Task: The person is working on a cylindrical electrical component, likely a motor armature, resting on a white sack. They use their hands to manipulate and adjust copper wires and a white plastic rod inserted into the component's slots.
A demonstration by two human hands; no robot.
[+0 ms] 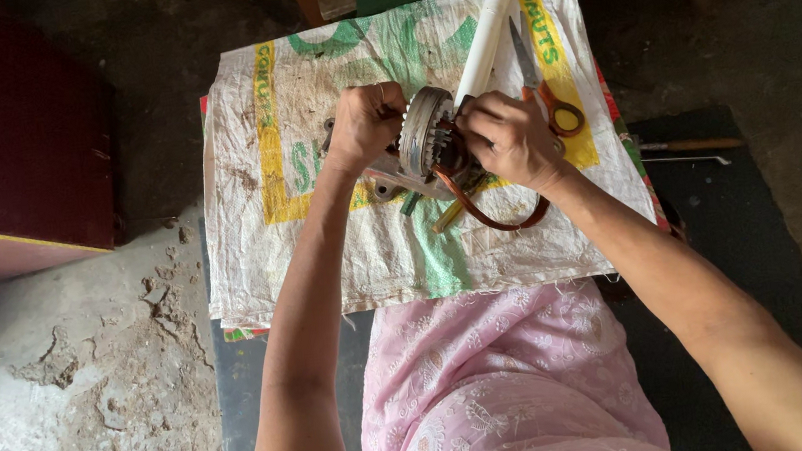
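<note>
**Both hands on the round metal part, one from each side**

Head view: I look straight down on a low table covered by a woven sack (524,242). In the middle of it stands one round, ribbed metal part (423,132), on edge, with a toothed hub facing my right. My left hand (364,124) closes around its left side, fingers curled tight against the housing behind it. My right hand (510,137) meets it from the right, fingers bunched and pressed together at the toothed hub; what the fingertips pinch there, I cannot tell, since the knuckles hide them. So the part lies between the two hands, touching both, and neither is nearer than the other. Its axis runs roughly left to right across the sack.

One white pipe (498,13) slants from behind the right hand up toward the far edge. One brown strap (491,217) loops out below the right wrist. One pair of orange-handled scissors (546,88) lies just beside the right hand, blades pointing away from me. One thin, wooden-handled tool (689,145) rests well apart on the right, off the sack.
</note>
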